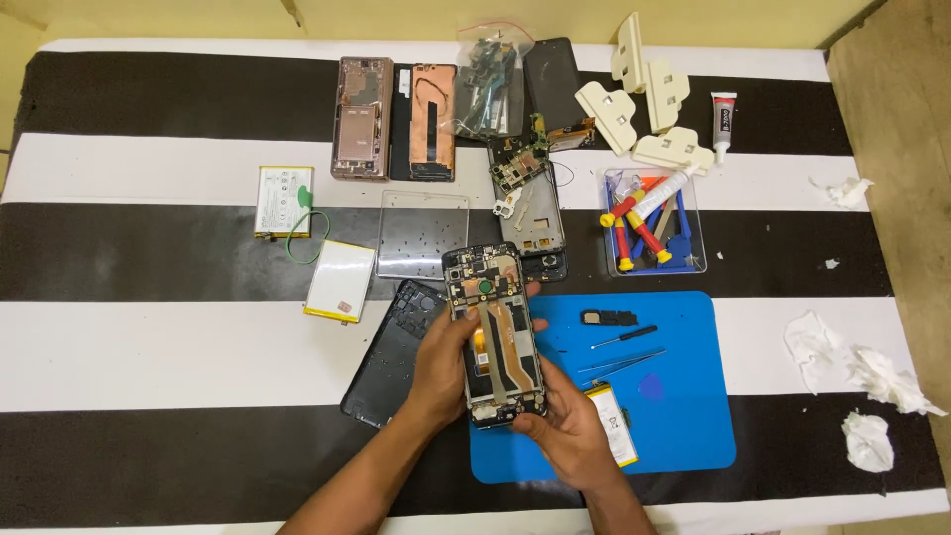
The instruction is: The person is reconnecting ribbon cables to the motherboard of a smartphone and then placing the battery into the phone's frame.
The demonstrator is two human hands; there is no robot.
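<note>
Right hand point(567, 436) grips bottom end of opened phone point(493, 332), left hand point(442, 367) clasps its left side; phone held over blue mat point(684, 396) near table front edge. Battery point(614, 424) on mat beside right hand, black back cover point(391, 362) just left.

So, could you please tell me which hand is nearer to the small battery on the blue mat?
Right. The right hand lies against the battery, while the left hand is across the opened phone.
</note>
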